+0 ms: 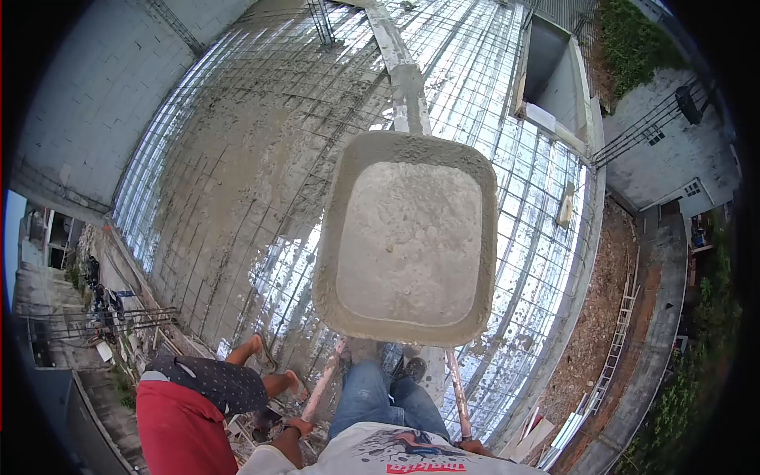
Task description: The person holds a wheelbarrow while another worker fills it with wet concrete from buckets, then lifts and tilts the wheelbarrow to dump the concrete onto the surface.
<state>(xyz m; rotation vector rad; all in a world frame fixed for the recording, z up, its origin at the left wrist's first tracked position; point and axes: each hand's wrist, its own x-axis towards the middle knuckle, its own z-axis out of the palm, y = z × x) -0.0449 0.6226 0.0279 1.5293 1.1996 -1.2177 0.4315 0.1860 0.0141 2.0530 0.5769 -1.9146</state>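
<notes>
A wheelbarrow tray (412,237) full of wet grey concrete stands in front of my body at the centre of the view. Two worn handles run back from it on both sides of my legs. My left hand (300,428) is wrapped round the left handle (323,381). On the right handle (457,396), my right hand (475,447) is closed near its end, partly cut off by my shirt. Under the tray lies a steel mesh (514,309) over shiny metal decking, with wet concrete (229,150) spread across its left part.
A person in a red shirt (178,427) bends over close at my left, with bare feet on the deck edge. A concreted strip (409,95) runs ahead. At the right are a walled opening (546,71), a piece of wood (566,206) and a ladder (617,348) below the edge.
</notes>
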